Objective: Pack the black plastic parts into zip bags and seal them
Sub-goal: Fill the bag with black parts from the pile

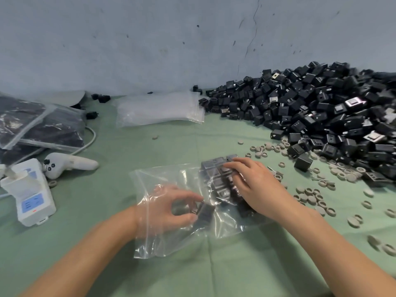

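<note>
The left hand (171,207), inside the clear plastic zip bag (171,239) on the table (214,275), pinches a square black plastic part (205,212). The right hand (255,185) presses flat-fingered on the stacked black parts (218,179) at its mouth. Best to slide them in flat, rows together.

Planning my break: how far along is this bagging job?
Done: filled bags lie at the left. In hand: left hand holds a part inside the open bag, right hand rests on a row of parts. Left: the big pile and spare bags.
</note>
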The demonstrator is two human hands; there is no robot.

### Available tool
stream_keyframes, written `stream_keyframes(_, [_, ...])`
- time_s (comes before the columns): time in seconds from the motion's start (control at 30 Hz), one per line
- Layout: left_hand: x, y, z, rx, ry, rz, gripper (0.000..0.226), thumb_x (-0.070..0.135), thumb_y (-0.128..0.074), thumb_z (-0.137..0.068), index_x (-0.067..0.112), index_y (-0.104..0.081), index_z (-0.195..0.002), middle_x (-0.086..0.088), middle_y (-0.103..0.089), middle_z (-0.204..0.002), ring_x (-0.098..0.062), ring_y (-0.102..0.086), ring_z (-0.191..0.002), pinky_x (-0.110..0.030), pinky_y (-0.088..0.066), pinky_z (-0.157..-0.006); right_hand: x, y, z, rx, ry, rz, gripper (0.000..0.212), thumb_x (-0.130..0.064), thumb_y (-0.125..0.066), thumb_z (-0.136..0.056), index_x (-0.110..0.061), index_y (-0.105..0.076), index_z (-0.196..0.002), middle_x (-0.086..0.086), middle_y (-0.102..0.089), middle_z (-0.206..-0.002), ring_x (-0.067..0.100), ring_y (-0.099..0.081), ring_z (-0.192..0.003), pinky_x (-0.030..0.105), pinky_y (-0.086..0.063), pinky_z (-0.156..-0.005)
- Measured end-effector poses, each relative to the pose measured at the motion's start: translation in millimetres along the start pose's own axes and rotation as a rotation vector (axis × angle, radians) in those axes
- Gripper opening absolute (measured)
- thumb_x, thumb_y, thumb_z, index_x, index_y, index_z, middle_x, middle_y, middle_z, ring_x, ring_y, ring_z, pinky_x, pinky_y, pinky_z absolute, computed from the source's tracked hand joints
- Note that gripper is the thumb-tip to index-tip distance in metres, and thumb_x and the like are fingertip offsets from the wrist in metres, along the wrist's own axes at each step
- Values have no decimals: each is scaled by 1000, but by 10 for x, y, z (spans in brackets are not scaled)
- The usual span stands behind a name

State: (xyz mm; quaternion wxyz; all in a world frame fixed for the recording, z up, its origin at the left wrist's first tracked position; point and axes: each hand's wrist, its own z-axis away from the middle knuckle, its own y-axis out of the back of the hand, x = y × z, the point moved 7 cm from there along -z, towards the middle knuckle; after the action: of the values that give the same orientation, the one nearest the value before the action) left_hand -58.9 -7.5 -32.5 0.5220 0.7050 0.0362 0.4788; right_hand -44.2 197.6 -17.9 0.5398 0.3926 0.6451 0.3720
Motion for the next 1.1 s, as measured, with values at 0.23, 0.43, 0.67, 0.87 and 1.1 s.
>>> stream_keyframes(0.23, [155,-16,-23,65,-97,-260,34,70,-63,-77,45,-65,-100,22,-62,-78,13,-47,-95,-12,-24,-97,68,-147,-9,-36,-1,-4,41,-35,-34,-107,-34,-44,-147,-8,-36,-154,17,-32,-141,32,-24,-117])
stream_keyframes(0.43, [332,-7,-54,94,-249,-387,44,73,-52,-82,37,-70,-103,28,-57,-76,18,-47,-89,-27,-22,-113,78,-176,-4,-52,7,4,42,-39,-34,-106,-34,-41,-148,-5,-32,-158,16,-26,-145,34,-23,-117])
stream_keyframes(0.67, [325,-152,-101,42,-189,-218,39,73,-56,-79,38,-63,-96,15,-49,-61,-5,-47,-58,-12,-36,-58,53,-185,1,-64,10,-8,43,-35,-33,-107,-32,-38,-149,-3,-29,-159,16,-19,-148,32,-20,-118])
stream_keyframes(0.87, [210,-263,-176,119,-156,-195,35,80,-51,-79,45,-49,-81,27,-49,-68,-4,-43,-56,-13,-32,-55,34,-173,4,-75,9,-6,44,-35,-34,-107,-32,-36,-151,-3,-26,-161,15,-16,-150,34,-19,-120])
stream_keyframes(1.1, [119,-332,-273,-1,-130,-121,40,76,-56,-81,39,-61,-93,17,-47,-62,-5,-42,-54,-12,-33,-52,17,-169,9,-73,6,-9,44,-34,-33,-107,-32,-36,-151,-4,-26,-161,14,-16,-150,37,-21,-120])
